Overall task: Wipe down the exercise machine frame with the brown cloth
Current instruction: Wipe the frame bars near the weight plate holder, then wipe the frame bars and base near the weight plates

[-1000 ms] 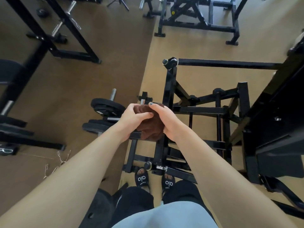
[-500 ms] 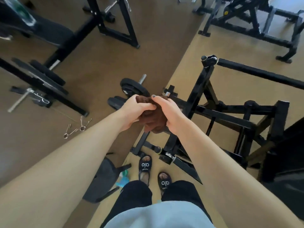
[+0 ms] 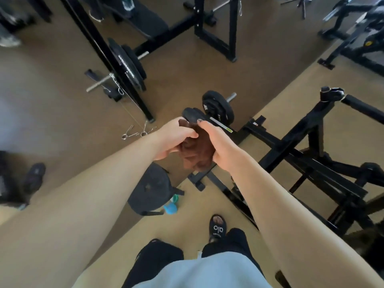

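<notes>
We see the brown cloth (image 3: 196, 153) bunched up between both hands, held in the air in front of us, above and to the left of the black exercise machine frame (image 3: 295, 150) and not touching it. Our left hand (image 3: 173, 138) curls its fingers over the cloth's upper left side; our right hand (image 3: 217, 142) wraps the right side, fingertips at the top edge. Each grip is closed on the cloth. Both forearms reach forward, wrists nearly meeting. Weight plates (image 3: 218, 108) lie on the floor just beyond the hands.
</notes>
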Available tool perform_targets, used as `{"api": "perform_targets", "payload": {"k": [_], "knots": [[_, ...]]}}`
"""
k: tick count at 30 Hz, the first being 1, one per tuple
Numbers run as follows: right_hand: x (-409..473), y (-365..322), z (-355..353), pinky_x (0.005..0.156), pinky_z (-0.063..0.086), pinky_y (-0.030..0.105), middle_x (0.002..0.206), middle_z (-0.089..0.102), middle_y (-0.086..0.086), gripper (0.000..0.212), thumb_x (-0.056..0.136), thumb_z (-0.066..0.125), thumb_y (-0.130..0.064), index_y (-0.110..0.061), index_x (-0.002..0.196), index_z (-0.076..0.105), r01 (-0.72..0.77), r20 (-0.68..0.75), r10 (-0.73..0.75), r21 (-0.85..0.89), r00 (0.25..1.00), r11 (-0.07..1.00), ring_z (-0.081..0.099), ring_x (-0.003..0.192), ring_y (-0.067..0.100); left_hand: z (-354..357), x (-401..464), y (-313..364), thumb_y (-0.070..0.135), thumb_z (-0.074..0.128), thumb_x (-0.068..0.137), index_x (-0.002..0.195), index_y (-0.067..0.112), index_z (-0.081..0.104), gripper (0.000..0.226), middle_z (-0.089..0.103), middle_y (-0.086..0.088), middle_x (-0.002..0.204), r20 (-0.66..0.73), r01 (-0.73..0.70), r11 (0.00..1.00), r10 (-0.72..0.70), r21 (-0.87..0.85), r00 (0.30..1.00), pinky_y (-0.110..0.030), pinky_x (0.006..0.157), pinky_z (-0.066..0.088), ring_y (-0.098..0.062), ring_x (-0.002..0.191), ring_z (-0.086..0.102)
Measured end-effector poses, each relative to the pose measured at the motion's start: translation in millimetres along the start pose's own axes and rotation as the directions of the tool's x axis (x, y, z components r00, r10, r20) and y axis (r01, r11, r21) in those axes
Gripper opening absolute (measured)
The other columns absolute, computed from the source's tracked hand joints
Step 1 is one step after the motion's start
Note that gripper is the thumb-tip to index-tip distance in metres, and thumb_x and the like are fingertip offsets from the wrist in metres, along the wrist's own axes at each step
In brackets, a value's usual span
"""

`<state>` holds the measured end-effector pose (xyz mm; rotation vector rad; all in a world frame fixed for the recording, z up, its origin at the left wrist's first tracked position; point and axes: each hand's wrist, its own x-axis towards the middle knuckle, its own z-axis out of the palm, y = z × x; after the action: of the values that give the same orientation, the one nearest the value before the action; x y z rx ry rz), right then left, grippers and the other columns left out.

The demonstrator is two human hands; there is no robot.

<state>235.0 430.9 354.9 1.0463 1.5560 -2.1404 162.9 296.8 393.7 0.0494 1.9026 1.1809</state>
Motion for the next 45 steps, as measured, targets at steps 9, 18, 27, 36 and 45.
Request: {"api": "perform_targets", "payload": {"k": [9,18,27,36,45], "knots": [[3.9,42.8,165.9,0.117,0.039,0.045,0.141,0.061,-0.001,0.061,0.097,0.046,-0.071,-0.029,0.140,0.056,-0.004,0.043,0.013,-0.205,0.999,0.979,0.058,0.125,0.018,-156.5,-54.4,-104.9,0.009,0.060,0.097,0.095,0.018,0.053,0.012,0.065,-0.002,0.083,-0.029,-0.004,0.975,-0.002,-0.222,1.000,-0.030,0.070,0.058,-0.016,0.077,0.068],[-12.5,105.4,288.3,0.114,0.045,0.044,0.119,0.076,0.007,0.054,0.096,0.063,-0.056,-0.013,0.126,0.071,-0.054,0.032,0.052,0.060,0.998,0.997,0.070,0.115,0.025,-287.2,-91.4,-171.4,0.015,0.056,0.098,0.119,0.014,0.060,0.021,0.068,-0.010,0.108,0.313,0.094,0.983,-0.041,-0.156,0.949,-0.035,0.089,0.057,-0.023,0.098,0.068],[-4.3,112.2,288.2,0.097,0.057,0.039,0.124,0.073,0.012,0.067,0.082,0.076,-0.047,-0.009,0.135,0.062,-0.014,0.199,-0.001,0.073,0.980,0.997,0.071,0.115,0.028,-301.9,-69.6,-165.2,0.013,0.065,0.096,0.101,0.019,0.060,0.010,0.075,-0.005,0.096,0.104,0.060,0.997,-0.054,-0.047,0.993,-0.039,0.083,0.058,-0.021,0.091,0.074],[44.5,81.5,307.9,0.100,0.057,0.046,0.121,0.074,0.011,0.043,0.087,0.082,-0.023,-0.015,0.128,0.069,0.032,0.094,-0.050,0.184,0.994,0.982,0.072,0.111,0.032,-345.6,-11.5,-144.4,0.020,0.072,0.091,0.110,0.027,0.061,0.023,0.069,0.000,0.113,-0.019,-0.011,1.000,0.011,0.008,1.000,-0.031,0.074,0.059,-0.011,0.091,0.073],[171.5,32.8,392.5,0.101,0.056,0.048,0.117,0.074,0.007,0.052,0.078,0.090,-0.037,-0.017,0.120,0.066,0.049,-0.285,0.007,0.187,0.958,0.981,0.072,0.108,0.027,-453.6,122.2,-122.2,0.013,0.090,0.069,0.128,0.031,0.049,0.074,0.062,-0.003,0.123,0.193,-0.001,0.999,-0.007,0.043,0.981,-0.030,0.070,0.061,-0.018,0.101,0.072]]}}
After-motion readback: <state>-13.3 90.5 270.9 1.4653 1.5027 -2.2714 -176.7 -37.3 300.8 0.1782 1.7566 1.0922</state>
